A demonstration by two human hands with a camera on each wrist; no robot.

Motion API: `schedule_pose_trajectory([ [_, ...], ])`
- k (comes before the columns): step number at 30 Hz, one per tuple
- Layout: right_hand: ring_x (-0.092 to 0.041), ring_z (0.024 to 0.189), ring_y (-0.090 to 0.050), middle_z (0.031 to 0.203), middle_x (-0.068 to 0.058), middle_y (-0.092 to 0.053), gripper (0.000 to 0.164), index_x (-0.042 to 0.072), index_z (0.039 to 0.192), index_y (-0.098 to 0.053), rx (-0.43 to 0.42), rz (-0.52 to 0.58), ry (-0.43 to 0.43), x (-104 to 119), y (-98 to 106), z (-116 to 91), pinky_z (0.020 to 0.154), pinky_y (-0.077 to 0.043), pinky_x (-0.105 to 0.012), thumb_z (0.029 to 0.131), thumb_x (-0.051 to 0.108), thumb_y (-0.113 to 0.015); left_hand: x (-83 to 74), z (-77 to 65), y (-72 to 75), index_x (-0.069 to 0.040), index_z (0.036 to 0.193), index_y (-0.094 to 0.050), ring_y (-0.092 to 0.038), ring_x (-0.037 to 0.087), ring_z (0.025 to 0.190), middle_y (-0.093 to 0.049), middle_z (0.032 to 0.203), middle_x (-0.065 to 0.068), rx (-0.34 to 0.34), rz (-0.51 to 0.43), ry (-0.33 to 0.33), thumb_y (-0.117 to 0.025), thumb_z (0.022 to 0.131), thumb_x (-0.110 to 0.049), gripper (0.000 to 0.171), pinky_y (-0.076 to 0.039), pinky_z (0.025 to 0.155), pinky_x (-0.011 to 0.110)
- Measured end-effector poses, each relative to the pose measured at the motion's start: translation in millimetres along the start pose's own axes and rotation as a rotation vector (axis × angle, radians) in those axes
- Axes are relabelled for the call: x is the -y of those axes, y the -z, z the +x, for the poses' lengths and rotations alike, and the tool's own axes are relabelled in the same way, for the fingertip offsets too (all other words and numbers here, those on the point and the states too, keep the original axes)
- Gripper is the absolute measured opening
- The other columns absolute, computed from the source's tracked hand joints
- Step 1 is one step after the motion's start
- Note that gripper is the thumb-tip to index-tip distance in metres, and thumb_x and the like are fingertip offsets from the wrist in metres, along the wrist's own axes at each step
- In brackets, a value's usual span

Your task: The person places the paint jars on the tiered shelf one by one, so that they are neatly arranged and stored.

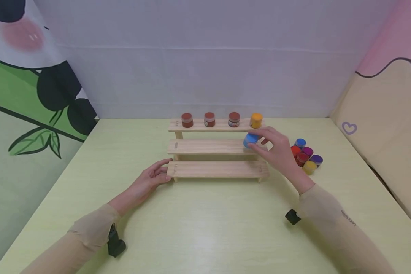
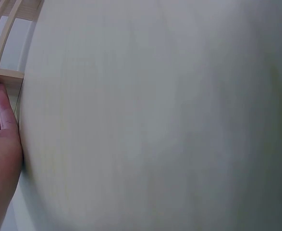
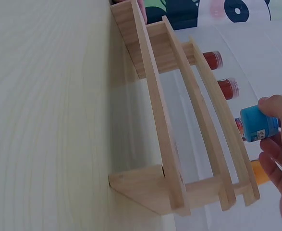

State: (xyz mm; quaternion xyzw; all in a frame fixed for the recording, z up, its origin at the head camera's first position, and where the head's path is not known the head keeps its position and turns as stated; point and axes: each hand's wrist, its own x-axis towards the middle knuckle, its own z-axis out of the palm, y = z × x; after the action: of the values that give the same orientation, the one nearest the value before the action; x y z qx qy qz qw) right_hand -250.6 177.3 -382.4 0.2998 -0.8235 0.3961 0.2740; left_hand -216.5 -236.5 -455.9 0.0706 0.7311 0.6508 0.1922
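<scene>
A three-tier wooden display rack (image 1: 217,169) stands on the table. My left hand (image 1: 148,182) grips the left end of its lowest tier, thumb at the front and fingers by the side. With thumb and fingertips my right hand (image 1: 275,146) pinches a small blue paint jar (image 1: 250,140). In the right wrist view the blue jar (image 3: 257,123) is tilted and clear of the tiers; in the head view it overlaps the right end of the middle tier. Along the top tier stand several jars: reddish-brown ones (image 1: 209,120) and, rightmost, an orange-yellow jar (image 1: 256,120).
Right of the rack, beside my right wrist, several more paint jars are clustered on the table (image 1: 205,220), among them a blue jar (image 1: 300,143), a purple jar (image 1: 316,160) and a yellow jar (image 1: 309,167). A pale cloth wall (image 1: 205,76) rises behind the rack.
</scene>
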Motion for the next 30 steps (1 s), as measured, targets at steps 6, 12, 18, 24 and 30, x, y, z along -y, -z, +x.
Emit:
schedule_pose_trajectory([
  [6,-0.015,0.094,-0.061,0.109,-0.009,-0.072,0.041,0.007,0.118,-0.07,0.007,0.032,0.012,11,-21,11,0.074,-0.052,-0.018,0.078,0.005,-0.082,0.8,0.0,0.0,-0.016,0.156,-0.027,-0.061,0.004,0.11,-0.059,0.126,-0.004,0.002,0.006,-0.004,-0.062,0.097,-0.018,0.068,-0.047,0.094,0.017],
  [12,-0.018,0.097,-0.061,0.113,-0.01,-0.072,0.04,0.005,0.117,-0.07,0.024,0.085,0.01,15,-43,18,0.074,-0.054,-0.023,0.079,0.005,-0.081,1.5,0.8,0.8,-0.017,0.156,-0.027,-0.061,0.004,0.111,-0.058,0.128,-0.003,0.007,0.008,-0.009,-0.063,0.097,-0.019,0.068,-0.047,0.095,0.017],
  [18,-0.02,0.098,-0.061,0.112,-0.011,-0.071,0.037,0.004,0.116,-0.07,0.029,0.157,0.003,19,-64,24,0.073,-0.056,-0.031,0.081,0.007,-0.08,2.3,0.9,1.1,-0.017,0.156,-0.027,-0.061,0.004,0.111,-0.058,0.127,-0.003,0.008,0.0,-0.011,-0.062,0.097,-0.018,0.068,-0.047,0.095,0.017],
  [24,-0.02,0.1,-0.062,0.116,-0.01,-0.069,0.035,0.006,0.117,-0.07,0.07,0.185,-0.005,28,-82,30,0.076,-0.057,-0.033,0.084,0.011,-0.079,3.9,1.0,1.5,-0.017,0.156,-0.027,-0.061,0.004,0.111,-0.058,0.127,-0.003,0.005,0.006,-0.015,-0.062,0.098,-0.018,0.068,-0.047,0.095,0.017],
  [30,-0.018,0.101,-0.06,0.117,-0.009,-0.069,0.033,0.007,0.119,-0.071,0.117,0.217,0.009,36,-97,38,0.079,-0.057,-0.032,0.087,0.011,-0.076,2.5,0.4,0.7,-0.016,0.156,-0.027,-0.061,0.003,0.111,-0.058,0.126,-0.004,0.001,0.002,-0.018,-0.062,0.097,-0.017,0.068,-0.048,0.095,0.017],
])
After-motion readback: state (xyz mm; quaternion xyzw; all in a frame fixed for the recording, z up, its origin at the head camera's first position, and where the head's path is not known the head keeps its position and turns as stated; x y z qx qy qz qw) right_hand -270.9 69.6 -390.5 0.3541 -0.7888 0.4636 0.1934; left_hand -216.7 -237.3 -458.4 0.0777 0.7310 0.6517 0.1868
